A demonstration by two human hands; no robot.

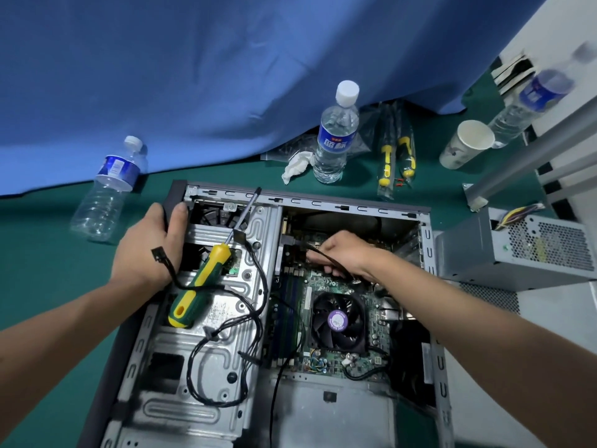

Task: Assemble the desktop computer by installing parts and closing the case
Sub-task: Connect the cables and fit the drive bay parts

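Note:
An open grey computer case (pixel 349 206) lies flat on a green table. My left hand (pixel 148 250) grips its far left corner, thumb over the edge. Inside the case, my right hand (pixel 345 253) reaches down to the motherboard (pixel 326 281) with its fingers curled round a thin black cable (pixel 323 255). A CPU fan (pixel 337 321) sits below that hand. On the metal drive cage (pixel 206 367) lies a green and yellow screwdriver (pixel 200 282), tip pointing away, and loose black cables (pixel 255 318) run across the cage. A grey power supply (pixel 517 250) stands outside the case on the right.
An upright water bottle (pixel 336 137) and a crumpled tissue (pixel 295 166) stand behind the case. An empty bottle (pixel 106 192) lies at the left. Bagged screwdrivers (pixel 394 156), a paper cup (pixel 466 145) and another bottle (pixel 533 98) are at the back right. Blue cloth (pixel 193 76) hangs behind.

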